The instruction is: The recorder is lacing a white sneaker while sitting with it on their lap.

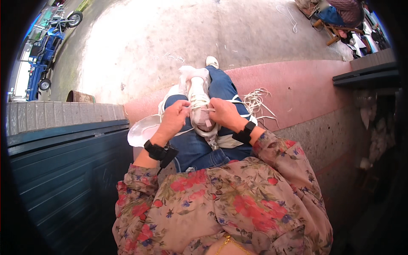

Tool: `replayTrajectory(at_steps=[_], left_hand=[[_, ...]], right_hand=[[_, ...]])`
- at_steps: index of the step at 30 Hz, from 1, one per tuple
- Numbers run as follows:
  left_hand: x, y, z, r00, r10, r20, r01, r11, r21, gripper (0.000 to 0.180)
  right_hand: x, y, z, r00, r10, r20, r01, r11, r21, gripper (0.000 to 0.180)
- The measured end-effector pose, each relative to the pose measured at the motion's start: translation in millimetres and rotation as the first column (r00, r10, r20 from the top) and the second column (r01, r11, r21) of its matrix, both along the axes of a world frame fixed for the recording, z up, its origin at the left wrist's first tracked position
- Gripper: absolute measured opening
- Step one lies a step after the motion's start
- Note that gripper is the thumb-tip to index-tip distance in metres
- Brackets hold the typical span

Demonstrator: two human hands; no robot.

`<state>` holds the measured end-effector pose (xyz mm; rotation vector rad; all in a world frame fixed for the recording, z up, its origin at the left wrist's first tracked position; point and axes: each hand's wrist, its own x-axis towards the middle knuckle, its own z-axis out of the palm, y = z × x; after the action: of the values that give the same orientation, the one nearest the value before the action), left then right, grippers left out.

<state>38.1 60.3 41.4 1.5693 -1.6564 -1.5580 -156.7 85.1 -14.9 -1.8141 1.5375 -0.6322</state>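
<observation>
A pale sneaker (198, 114) with a whitish mesh toe lies on my lap between my jeans-clad thighs, its toe toward me. White lace (199, 101) crosses its front. My left hand (173, 121) is at the shoe's left side, thumb and finger pinched on the shoelace. On the other side my right hand (226, 114) also pinches the lace, close to the shoe's toe. The fingertips are small in view, so the exact lace ends are hard to make out. Loose white laces (257, 102) hang in a bundle over my right thigh.
A white, shiny item (144, 129) rests by my left thigh. A blue three-wheeled vehicle (42, 59) stands far left, near a rusty bucket (80, 97). Dark blue door panels (70, 161) flank my left side. Another person (344, 12) sits far right by a wooden stool (333, 32).
</observation>
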Motion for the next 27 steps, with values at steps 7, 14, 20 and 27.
replayTrajectory(at_steps=[7, 14, 20, 27], left_hand=[[0.7, 10.2, -10.3, 0.998, -0.051, -0.026, 0.051, 0.999, 0.008, 0.021], [20.4, 25.5, -19.1, 1.000, 0.025, 0.011, -0.026, 0.994, 0.109, 0.021], [17.5, 32.4, -34.1, 0.998, 0.065, -0.012, -0.064, 0.994, 0.089, 0.021], [-20.6, 22.9, -27.0, 0.985, -0.067, 0.161, 0.092, 0.985, -0.148, 0.027]], right_hand=[[4.7, -1.5, 2.5, 0.992, 0.040, -0.124, -0.051, 0.994, -0.094, 0.019], [5.7, -1.4, 6.0, 0.982, 0.091, -0.167, -0.111, 0.987, -0.113, 0.028], [-10.0, -19.2, -5.6, 0.983, 0.180, -0.044, -0.183, 0.981, -0.072, 0.027], [-36.4, -37.6, -0.2, 0.720, -0.185, 0.668, -0.335, 0.752, 0.568, 0.023]])
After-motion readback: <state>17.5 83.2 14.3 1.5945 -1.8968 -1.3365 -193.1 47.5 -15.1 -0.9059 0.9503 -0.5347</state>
